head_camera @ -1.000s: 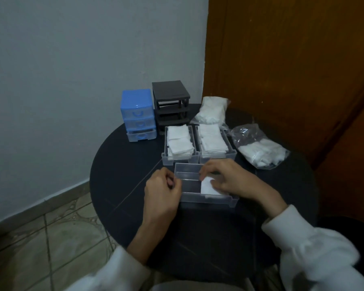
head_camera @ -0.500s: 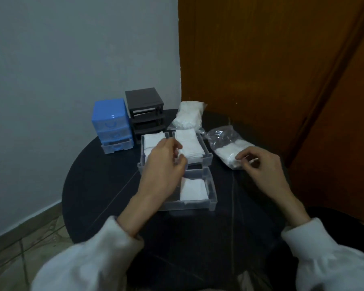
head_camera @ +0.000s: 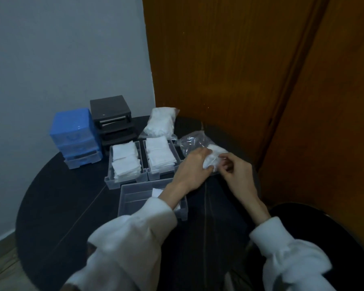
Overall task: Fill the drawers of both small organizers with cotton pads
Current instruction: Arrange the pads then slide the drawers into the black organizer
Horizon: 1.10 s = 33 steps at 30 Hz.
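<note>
A blue organizer (head_camera: 74,133) and a black organizer (head_camera: 111,116) stand at the table's far left. In front of them lie two clear drawers, the left drawer (head_camera: 124,182) and the right drawer (head_camera: 160,175), both packed with white cotton pads. A third clear drawer (head_camera: 130,208) lies nearer me, with one pad (head_camera: 157,193) showing beside my left forearm. Both hands meet at an open plastic bag of pads (head_camera: 194,141) on the right. My left hand (head_camera: 194,169) holds the bag's near end, and my right hand (head_camera: 237,173) pinches at it.
A second, full bag of pads (head_camera: 161,121) lies behind the drawers. The round dark table (head_camera: 72,206) stands in a corner between a pale wall and a wooden door (head_camera: 240,70). A dark rounded seat (head_camera: 324,223) is at lower right.
My left hand has moved right from above the drawers to the open bag. My right hand has closed in on the bag's near end. The view has shifted.
</note>
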Motion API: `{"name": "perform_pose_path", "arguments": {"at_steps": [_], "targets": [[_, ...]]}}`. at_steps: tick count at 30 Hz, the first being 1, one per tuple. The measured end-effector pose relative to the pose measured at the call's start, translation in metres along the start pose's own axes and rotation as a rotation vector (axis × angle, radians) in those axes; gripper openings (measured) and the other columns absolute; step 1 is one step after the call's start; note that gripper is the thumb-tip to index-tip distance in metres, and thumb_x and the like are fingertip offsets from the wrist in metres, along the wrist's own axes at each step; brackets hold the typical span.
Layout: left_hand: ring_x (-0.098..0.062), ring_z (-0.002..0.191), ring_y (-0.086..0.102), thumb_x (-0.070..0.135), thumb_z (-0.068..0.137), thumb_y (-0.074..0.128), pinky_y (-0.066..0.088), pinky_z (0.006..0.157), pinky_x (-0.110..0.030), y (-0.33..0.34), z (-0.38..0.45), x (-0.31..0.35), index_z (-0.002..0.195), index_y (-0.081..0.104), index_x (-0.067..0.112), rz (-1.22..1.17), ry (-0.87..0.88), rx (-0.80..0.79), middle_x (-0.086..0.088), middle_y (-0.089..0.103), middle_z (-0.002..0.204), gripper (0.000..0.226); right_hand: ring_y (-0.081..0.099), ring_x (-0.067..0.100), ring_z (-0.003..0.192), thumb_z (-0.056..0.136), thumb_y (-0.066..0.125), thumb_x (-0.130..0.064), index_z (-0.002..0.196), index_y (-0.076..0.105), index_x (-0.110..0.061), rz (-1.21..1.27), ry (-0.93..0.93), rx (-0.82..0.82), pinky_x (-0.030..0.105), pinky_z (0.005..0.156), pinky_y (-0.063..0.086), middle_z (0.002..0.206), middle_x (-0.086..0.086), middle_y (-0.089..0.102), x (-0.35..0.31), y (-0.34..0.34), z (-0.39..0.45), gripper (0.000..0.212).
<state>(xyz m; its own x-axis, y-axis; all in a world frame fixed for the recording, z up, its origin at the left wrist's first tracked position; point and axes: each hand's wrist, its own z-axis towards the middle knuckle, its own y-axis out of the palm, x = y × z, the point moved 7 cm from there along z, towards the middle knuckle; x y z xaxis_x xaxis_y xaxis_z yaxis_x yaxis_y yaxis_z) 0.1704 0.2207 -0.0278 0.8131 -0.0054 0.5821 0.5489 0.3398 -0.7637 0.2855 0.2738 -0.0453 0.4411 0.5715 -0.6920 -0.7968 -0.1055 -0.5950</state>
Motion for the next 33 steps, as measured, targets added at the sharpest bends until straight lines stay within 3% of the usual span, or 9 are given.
{"name": "perform_pose_path", "arguments": {"at_steps": [4, 12, 18, 21, 24, 27, 33], "targets": [[-0.020, 0.113, 0.053, 0.004, 0.088, 0.054, 0.038, 0.093, -0.023, -0.002, -0.001, 0.001, 0.122, 0.055, 0.006, -0.055, -0.003, 0.034, -0.010, 0.059, 0.122, 0.034, 0.053, 0.000, 0.071, 0.085, 0.065, -0.013, 0.102, 0.067, -0.013, -0.044, -0.017, 0.010, 0.006, 0.062, 0.040, 0.092, 0.000, 0.063, 0.000, 0.007, 0.003, 0.017], [-0.022, 0.110, 0.055, 0.017, 0.087, 0.062, 0.044, 0.093, -0.035, 0.002, -0.003, -0.003, 0.122, 0.053, 0.009, -0.039, -0.066, 0.093, -0.010, 0.059, 0.121, 0.037, 0.048, 0.004, 0.077, 0.085, 0.065, -0.009, 0.093, 0.067, -0.010, -0.068, -0.061, 0.019, 0.002, 0.068, 0.036, 0.091, -0.001, 0.054, -0.004, 0.004, 0.003, 0.008], [-0.024, 0.107, 0.057, 0.000, 0.084, 0.055, 0.047, 0.090, -0.036, -0.003, -0.005, -0.001, 0.118, 0.056, 0.010, -0.010, -0.073, 0.123, -0.011, 0.060, 0.118, 0.036, 0.052, -0.001, 0.073, 0.084, 0.064, -0.007, 0.081, 0.063, -0.017, 0.116, 0.003, 0.013, 0.005, 0.066, 0.036, 0.083, -0.001, 0.060, 0.002, -0.011, 0.000, 0.011], [-0.024, 0.106, 0.058, -0.001, 0.084, 0.054, 0.047, 0.090, -0.036, -0.003, -0.005, -0.001, 0.117, 0.057, 0.010, -0.025, -0.079, 0.113, -0.011, 0.061, 0.117, 0.035, 0.054, -0.006, 0.074, 0.087, 0.062, -0.009, 0.086, 0.062, -0.019, 0.152, 0.003, -0.038, 0.004, 0.066, 0.038, 0.081, -0.009, 0.060, 0.002, -0.015, -0.002, 0.011], [-0.023, 0.100, 0.060, -0.001, 0.083, 0.054, 0.049, 0.085, -0.036, -0.003, -0.005, 0.001, 0.110, 0.060, 0.010, -0.035, -0.068, 0.112, -0.010, 0.064, 0.110, 0.029, 0.055, -0.002, 0.086, 0.079, 0.069, -0.008, 0.102, 0.062, -0.021, 0.107, -0.014, -0.151, 0.002, 0.074, 0.037, 0.097, -0.010, 0.060, 0.001, -0.008, -0.005, 0.028], [-0.022, 0.096, 0.061, -0.003, 0.082, 0.053, 0.050, 0.082, -0.036, -0.003, -0.004, 0.001, 0.106, 0.061, 0.010, -0.058, -0.067, 0.107, -0.009, 0.065, 0.105, 0.028, 0.052, 0.005, 0.094, 0.072, 0.076, -0.015, 0.110, 0.059, -0.020, -0.004, -0.068, -0.162, 0.014, 0.080, 0.040, 0.106, -0.007, 0.056, 0.001, -0.001, -0.008, 0.043], [-0.024, 0.104, 0.059, -0.004, 0.083, 0.055, 0.047, 0.089, -0.033, -0.002, -0.004, 0.004, 0.114, 0.061, 0.007, -0.043, -0.040, 0.100, -0.013, 0.064, 0.113, 0.034, 0.050, 0.004, 0.078, 0.085, 0.067, -0.016, 0.096, 0.065, -0.014, -0.041, -0.148, 0.002, 0.007, 0.068, 0.037, 0.091, -0.004, 0.056, -0.005, -0.009, -0.009, 0.011]]}}
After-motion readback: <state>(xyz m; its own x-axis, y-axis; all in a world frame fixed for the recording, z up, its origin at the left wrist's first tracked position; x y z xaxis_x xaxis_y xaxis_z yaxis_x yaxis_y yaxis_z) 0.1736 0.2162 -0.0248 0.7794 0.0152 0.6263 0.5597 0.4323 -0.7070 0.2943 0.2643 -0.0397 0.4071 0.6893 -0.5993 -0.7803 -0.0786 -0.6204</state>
